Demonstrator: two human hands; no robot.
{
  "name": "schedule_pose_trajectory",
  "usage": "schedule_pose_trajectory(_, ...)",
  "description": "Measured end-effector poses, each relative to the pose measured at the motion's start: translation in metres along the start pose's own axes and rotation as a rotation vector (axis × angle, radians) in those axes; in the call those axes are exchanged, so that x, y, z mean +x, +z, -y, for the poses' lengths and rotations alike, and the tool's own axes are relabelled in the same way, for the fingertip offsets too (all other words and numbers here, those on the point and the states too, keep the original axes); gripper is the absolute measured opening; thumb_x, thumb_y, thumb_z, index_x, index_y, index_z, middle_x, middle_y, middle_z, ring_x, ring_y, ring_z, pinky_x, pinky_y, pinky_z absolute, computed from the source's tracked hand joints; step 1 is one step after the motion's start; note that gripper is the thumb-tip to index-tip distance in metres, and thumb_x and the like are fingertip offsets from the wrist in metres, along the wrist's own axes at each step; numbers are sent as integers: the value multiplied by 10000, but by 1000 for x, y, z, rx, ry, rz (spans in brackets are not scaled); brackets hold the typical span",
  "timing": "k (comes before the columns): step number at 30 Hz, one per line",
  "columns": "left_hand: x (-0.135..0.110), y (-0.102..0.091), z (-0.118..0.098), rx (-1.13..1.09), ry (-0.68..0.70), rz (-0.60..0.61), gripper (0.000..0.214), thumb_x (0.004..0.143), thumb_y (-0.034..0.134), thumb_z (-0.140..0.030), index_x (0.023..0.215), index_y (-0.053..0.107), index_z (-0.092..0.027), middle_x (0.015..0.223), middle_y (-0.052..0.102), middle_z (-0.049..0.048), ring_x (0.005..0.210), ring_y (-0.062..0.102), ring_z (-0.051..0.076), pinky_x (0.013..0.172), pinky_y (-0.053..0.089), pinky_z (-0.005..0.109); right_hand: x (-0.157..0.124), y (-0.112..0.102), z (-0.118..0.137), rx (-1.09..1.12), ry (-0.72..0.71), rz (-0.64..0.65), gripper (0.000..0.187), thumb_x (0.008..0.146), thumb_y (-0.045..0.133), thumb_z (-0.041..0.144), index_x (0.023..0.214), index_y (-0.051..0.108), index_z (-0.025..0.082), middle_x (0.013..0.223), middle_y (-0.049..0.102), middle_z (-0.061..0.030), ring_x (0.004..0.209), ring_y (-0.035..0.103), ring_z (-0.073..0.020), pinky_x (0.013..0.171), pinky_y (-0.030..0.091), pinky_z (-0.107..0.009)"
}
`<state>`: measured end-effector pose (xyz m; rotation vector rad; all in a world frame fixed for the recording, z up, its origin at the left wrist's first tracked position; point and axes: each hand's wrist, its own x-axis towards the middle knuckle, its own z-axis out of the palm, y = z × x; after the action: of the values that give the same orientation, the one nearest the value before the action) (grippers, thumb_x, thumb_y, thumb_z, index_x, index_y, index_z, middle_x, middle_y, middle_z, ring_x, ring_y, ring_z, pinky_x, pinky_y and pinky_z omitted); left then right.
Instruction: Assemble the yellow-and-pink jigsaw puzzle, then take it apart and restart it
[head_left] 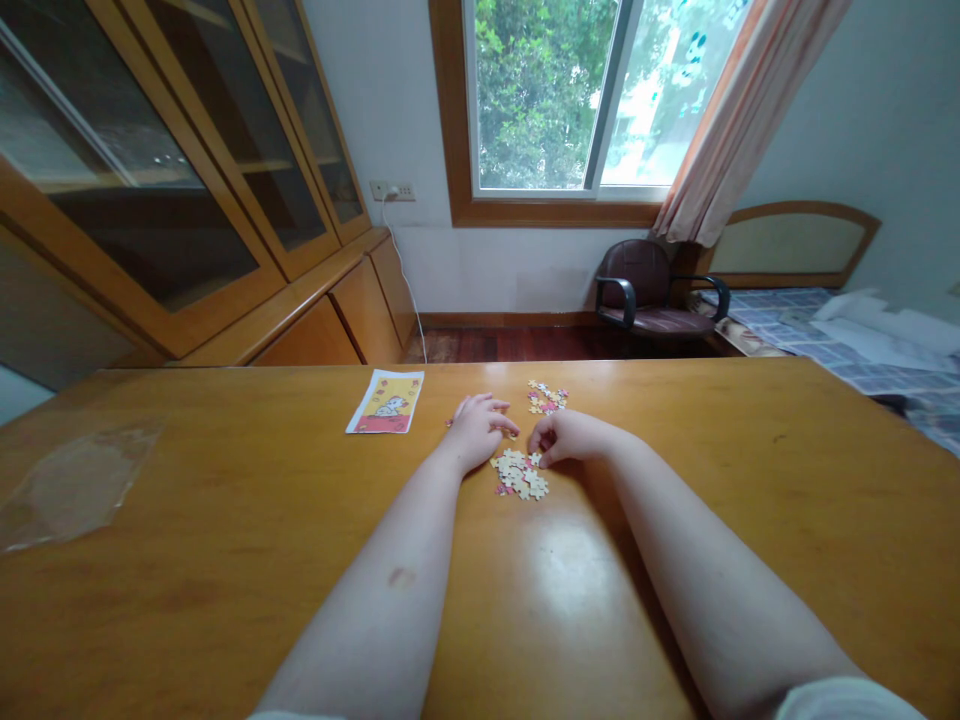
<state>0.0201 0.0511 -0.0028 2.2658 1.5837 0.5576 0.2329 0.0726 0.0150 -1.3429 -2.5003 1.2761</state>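
Note:
A small heap of jigsaw puzzle pieces [519, 474] lies on the table, mostly pale back sides up with a few pink and yellow ones. My right hand [568, 437] is at the heap's upper right, fingers curled in a pinch on a puzzle piece [535, 460] at its edge. To the upper left, my left hand [477, 432] rests palm down with its fingers apart. A few pieces peek out beside and under its fingers; the rest there is hidden. Farther back sits a second group of pieces [547, 398], some pink and yellow.
A picture card [387, 402] with a white animal on yellow and pink lies to the left on the wooden table [300, 520]. At the far left is a clear plastic bag [79, 485]. Beyond the table stand a chair [649, 285], a glass-door cabinet [225, 150] and a bed [840, 320].

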Motion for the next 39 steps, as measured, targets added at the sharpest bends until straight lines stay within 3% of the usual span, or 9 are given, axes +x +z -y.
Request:
schedule_pose_trajectory(3, -1, 0, -2, 0, -12, 43, 377, 766, 495, -107, 849, 780, -339, 1285, 630, -34, 1331, 405, 237, 1164, 183, 498, 0, 0, 1, 19, -2, -34, 215, 617, 778, 221, 815, 713, 170, 666, 618, 31, 610, 536, -111, 574, 387, -221)
schedule_pose_trajectory(8, 2, 3, 5, 12, -75, -52, 345, 766, 504, -112, 776, 785, -314, 1193, 681, -20, 1259, 471, 235, 1136, 264, 461, 2, 1, 1, -193, -12, -418, 70, 768, 689, 254, 749, 693, 186, 789, 690, -31, 735, 586, -149, 664, 412, -244)
schedule_pose_trajectory(11, 3, 4, 9, 7, -67, -94, 335, 755, 507, -112, 779, 786, -297, 1161, 692, -4, 1198, 516, 227, 1100, 331, 418, 4, 1, -1, -390, -19, -507, 56, 796, 658, 216, 796, 712, 203, 902, 700, -54, 847, 604, -174, 738, 421, -252)
schedule_pose_trajectory(17, 4, 5, 12, -19, -34, -170, 321, 778, 491, -142, 847, 780, -262, 1092, 707, 16, 1096, 573, 215, 1025, 415, 364, -2, -3, 9, -395, 34, -396, 91, 806, 650, 225, 837, 735, 218, 960, 707, -58, 862, 624, -180, 749, 434, -254)
schedule_pose_trajectory(19, 4, 5, 12, -26, -30, -178, 316, 784, 489, -148, 858, 777, -256, 1083, 707, 20, 1082, 578, 216, 1015, 424, 362, -8, -5, 18, -317, 61, -284, 81, 745, 713, 263, 802, 725, 208, 846, 718, -47, 767, 627, -180, 665, 434, -259)
schedule_pose_trajectory(22, 4, 4, 12, -32, -23, -174, 314, 785, 489, -146, 869, 773, -254, 1077, 707, 21, 1077, 580, 214, 1015, 427, 357, -14, -4, 33, -188, 93, -8, 195, 605, 819, 322, 727, 714, 212, 733, 714, -18, 677, 623, -173, 589, 422, -251)
schedule_pose_trajectory(26, 4, 4, 12, -39, -34, -173, 316, 784, 486, -136, 871, 770, -246, 1072, 709, 20, 1074, 583, 213, 1010, 431, 354, -15, 3, 41, -242, 169, 108, 284, 491, 866, 292, 729, 731, 215, 733, 719, -9, 655, 620, -176, 564, 407, -252)
schedule_pose_trajectory(35, 6, 7, 16, -57, 3, -202, 304, 784, 487, -138, 853, 768, -233, 1039, 716, 32, 1038, 602, 214, 990, 444, 355, -16, 0, 33, -124, 110, 122, 112, 607, 768, 243, 687, 710, 191, 680, 691, 0, 664, 598, -157, 593, 410, -239)
schedule_pose_trajectory(39, 5, 6, 15, -57, -3, -195, 302, 791, 490, -140, 856, 768, -239, 1037, 717, 28, 1041, 601, 214, 990, 446, 351, -12, -4, 23, -88, 43, -168, 103, 726, 679, 272, 751, 689, 173, 721, 688, -20, 656, 579, -142, 599, 408, -234)
